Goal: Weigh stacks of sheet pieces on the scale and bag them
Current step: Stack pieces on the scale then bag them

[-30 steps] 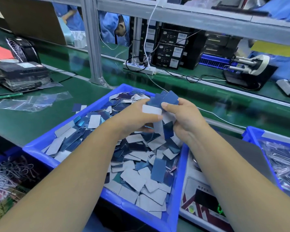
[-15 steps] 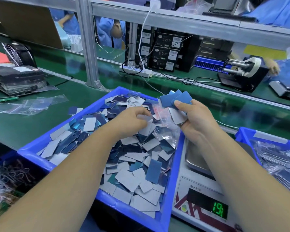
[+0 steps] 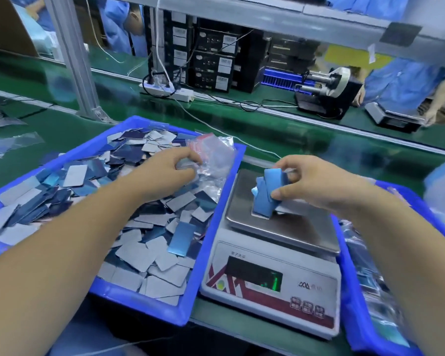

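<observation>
Sheet pieces, small blue and grey rounded rectangles (image 3: 144, 249), fill the wide blue plastic bin (image 3: 217, 201) on the green surface (image 3: 280, 140) in a loose heap. A second blue bin (image 3: 355, 291) at the right edge holds clear bagged packets. Between the two bins stands the white electronic scale (image 3: 270, 299) with a steel pan; its green digits are blurred. The right hand (image 3: 316, 181) pinches a fanned stack of blue pieces (image 3: 266, 194) whose lower edge rests on the pan. The left hand (image 3: 165, 173) grips a small clear zip bag with a red strip (image 3: 213, 155) over the heap. Half a second ago both hands were together above the wide bin, the stack raised in the air; now the right hand has carried it across onto the scale, while the left keeps the bag.
</observation>
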The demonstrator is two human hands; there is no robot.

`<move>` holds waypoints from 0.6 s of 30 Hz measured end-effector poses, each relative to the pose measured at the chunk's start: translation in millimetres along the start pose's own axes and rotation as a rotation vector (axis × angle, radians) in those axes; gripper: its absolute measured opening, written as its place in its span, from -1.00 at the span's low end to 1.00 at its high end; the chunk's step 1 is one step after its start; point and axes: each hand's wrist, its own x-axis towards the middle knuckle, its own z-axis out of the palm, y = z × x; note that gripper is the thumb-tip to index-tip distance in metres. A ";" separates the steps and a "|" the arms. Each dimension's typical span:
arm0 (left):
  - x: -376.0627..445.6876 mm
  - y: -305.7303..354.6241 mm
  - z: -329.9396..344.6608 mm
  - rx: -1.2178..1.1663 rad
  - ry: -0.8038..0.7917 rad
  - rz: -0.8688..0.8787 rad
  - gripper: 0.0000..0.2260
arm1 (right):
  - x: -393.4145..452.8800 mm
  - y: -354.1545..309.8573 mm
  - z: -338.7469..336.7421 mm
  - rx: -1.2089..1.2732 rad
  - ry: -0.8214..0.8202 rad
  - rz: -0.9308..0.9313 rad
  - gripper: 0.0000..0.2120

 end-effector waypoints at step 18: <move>17.2 17.2 34.5 0.066 0.055 0.169 -0.85 | -6.8 15.8 9.3 -0.319 0.125 -0.172 -0.60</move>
